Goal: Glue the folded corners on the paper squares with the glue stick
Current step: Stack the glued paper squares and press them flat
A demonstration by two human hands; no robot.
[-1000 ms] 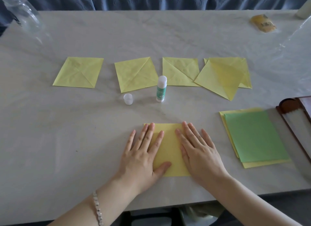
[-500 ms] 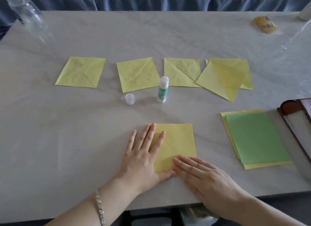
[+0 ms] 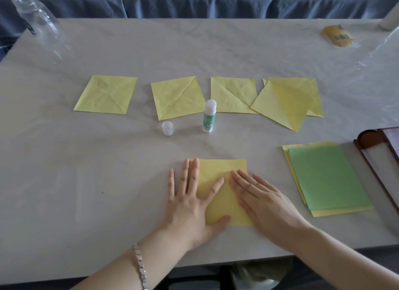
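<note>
On the table (image 3: 108, 181), my yellow paper square (image 3: 218, 170) lies near the front edge under my left hand (image 3: 190, 205) and right hand (image 3: 263, 199). Both are flat, fingers (image 3: 195, 168) straight, grasping nothing. I'd press evenly outward so the flaps bond. The uncapped glue stick (image 3: 209, 116) stands behind, its cap (image 3: 167, 128) beside it.

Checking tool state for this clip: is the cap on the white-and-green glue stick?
No, the small translucent plastic cap stands on the grey table, apart from the upright white-and-green glue stick.

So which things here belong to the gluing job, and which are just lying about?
Job: glue stick, cap, near yellow square, folded squares behind, paper stack.
Lying about: clear bottle, yellow packet, brown tray.
</note>
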